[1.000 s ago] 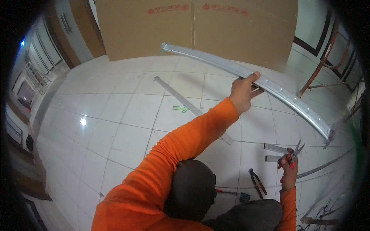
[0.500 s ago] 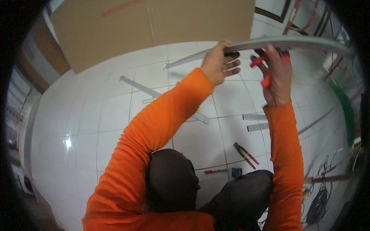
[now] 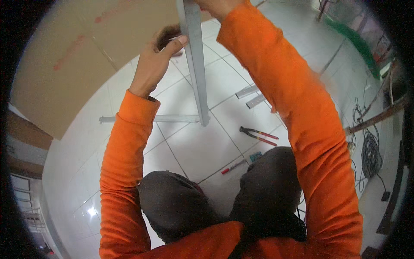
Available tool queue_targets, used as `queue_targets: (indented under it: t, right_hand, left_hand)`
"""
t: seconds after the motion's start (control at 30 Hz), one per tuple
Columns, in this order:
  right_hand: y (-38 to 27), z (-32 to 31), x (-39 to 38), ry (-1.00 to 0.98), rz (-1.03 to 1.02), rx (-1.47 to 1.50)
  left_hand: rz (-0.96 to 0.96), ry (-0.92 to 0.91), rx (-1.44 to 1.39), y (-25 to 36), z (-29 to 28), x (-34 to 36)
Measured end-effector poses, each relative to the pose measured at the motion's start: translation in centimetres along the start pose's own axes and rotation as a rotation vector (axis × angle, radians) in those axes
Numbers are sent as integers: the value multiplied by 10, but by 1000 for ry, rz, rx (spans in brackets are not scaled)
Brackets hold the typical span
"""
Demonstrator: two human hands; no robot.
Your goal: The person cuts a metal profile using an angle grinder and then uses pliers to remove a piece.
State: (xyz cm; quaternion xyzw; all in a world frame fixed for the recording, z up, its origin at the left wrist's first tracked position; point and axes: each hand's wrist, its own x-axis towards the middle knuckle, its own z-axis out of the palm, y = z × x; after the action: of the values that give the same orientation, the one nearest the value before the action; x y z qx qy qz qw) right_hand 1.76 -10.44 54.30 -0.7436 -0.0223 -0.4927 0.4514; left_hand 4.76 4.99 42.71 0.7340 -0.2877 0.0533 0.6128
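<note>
A long grey metal channel [image 3: 195,64] rises steeply, its lower end down by the floor and its top cut off by the upper edge. My left hand [image 3: 152,62] grips it from the left, thumb against the near face and fingers curled behind. At the top edge my right hand [image 3: 220,7] is beside the channel's upper part. Its fingers are out of the picture, though a bit of red shows by them. Another metal channel [image 3: 172,118] lies on the tiles, passing behind the lower end of the upright one.
Two short metal pieces [image 3: 255,101] lie to the right. Nearer are pincers [image 3: 258,134] with red-and-black handles, a red-capped marker [image 3: 233,167] and a small blue packet [image 3: 255,156]. A large cardboard sheet [image 3: 82,52] stands at the left; coiled cable [image 3: 371,155] lies far right.
The channel has swung from lying nearly level to steeply upright. Both hands have moved left and up with it. The red-handled tool in my right hand is now mostly out of view.
</note>
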Motion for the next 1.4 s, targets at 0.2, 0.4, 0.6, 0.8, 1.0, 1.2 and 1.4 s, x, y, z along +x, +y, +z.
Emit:
queue_targets:
  t: [0.2,0.4,0.6,0.8,1.0,1.2,1.4]
  right_hand:
    - [-47,-47,-1,-32,345,59]
    - [89,-110,-42,-278,302,95]
    - [230,-177,-250,-824,920,-317]
    - [258,-195,-369,-751,1069,-473]
    - [310,-169,-410,-561,1316,-462]
    - [290,-166,-400,-768,1101,-355]
    - [280,-158,-397,-682,1196,-151]
  left_hand:
    - [157,66,-164,-17,58,9]
    - [268,290,-438,10,43,51]
    - [255,403,-515,39,-21,53]
    - [174,358,-528,30,24,-9]
    - [155,334,-559,29,47,-13]
    - [95,137,-642,-3,4,2]
    - [155,192,-628,-2,20,-7]
